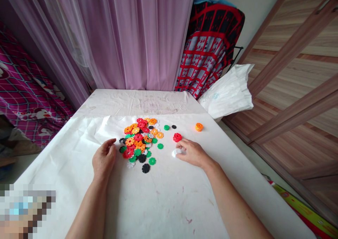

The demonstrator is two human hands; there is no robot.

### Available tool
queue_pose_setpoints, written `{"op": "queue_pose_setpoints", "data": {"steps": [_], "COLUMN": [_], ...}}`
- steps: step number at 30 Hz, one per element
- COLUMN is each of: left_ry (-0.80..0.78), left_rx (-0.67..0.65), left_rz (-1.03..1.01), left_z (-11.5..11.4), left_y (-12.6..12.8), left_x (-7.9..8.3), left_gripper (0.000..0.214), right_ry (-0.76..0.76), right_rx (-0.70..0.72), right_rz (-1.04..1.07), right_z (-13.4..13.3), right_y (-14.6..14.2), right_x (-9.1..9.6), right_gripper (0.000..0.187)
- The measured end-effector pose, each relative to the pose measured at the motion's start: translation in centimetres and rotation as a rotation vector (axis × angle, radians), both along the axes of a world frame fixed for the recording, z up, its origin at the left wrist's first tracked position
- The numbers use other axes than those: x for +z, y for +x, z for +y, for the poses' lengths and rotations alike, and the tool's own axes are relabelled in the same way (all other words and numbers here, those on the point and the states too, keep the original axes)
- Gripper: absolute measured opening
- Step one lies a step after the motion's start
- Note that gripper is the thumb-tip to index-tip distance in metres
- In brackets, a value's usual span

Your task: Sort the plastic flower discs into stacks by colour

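Note:
Beside the left edge of a pile of flower-shaped plastic discs [138,144], my left hand [104,158] rests with loosely curled fingers, a gap showing between thumb and forefinger and nothing visible in it. The pile mixes red, orange, green, black and white notched discs, many overlapping. To its right, my right hand [192,152] has thumb and fingers closed on a small stack of white discs [175,153] at the tabletop. Just beyond those fingers stands a stack of red discs [177,137]. Part of the white stack is hidden by the fingers.
An orange disc stack [199,127] stands farther right; green discs [166,127] and a black disc [174,126] lie behind the red ones. The white-covered table [158,203] reaches toward a purple curtain [148,38]. A white bag [229,91] is at its right edge, before a wooden wardrobe [290,87].

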State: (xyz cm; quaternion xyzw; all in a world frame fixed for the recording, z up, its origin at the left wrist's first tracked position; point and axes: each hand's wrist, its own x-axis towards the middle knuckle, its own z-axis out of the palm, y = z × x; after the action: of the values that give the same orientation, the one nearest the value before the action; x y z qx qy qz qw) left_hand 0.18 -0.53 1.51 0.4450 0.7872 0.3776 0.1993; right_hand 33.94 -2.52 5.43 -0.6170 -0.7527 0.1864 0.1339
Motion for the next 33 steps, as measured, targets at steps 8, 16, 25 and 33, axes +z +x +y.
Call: {"op": "queue_pose_setpoints", "data": {"steps": [8, 16, 25, 33], "left_ry": [0.027, 0.001, 0.001, -0.021], "left_rx": [-0.002, -0.009, 0.001, -0.007], "left_rz": [0.006, 0.002, -0.017, -0.016], "left_z": [0.1, 0.1, 0.0, -0.1], "left_y": [-0.2, 0.0, 0.1, 0.0], "left_x": [-0.1, 0.0, 0.2, 0.0], "left_gripper": [0.036, 0.037, 0.035, 0.038], "right_ry": [0.007, 0.100, 0.129, 0.102], "right_rx": [0.024, 0.006, 0.265, 0.298], "right_rz": [-0.001, -0.037, -0.083, -0.180], "right_z": [0.3, 3.8, 8.6, 10.0], "right_y": [0.3, -0.6, -7.7, -9.4], "right_x": [-0.1, 0.4, -1.0, -2.2], "right_gripper": [0.027, 0.019, 0.034, 0.029]}}
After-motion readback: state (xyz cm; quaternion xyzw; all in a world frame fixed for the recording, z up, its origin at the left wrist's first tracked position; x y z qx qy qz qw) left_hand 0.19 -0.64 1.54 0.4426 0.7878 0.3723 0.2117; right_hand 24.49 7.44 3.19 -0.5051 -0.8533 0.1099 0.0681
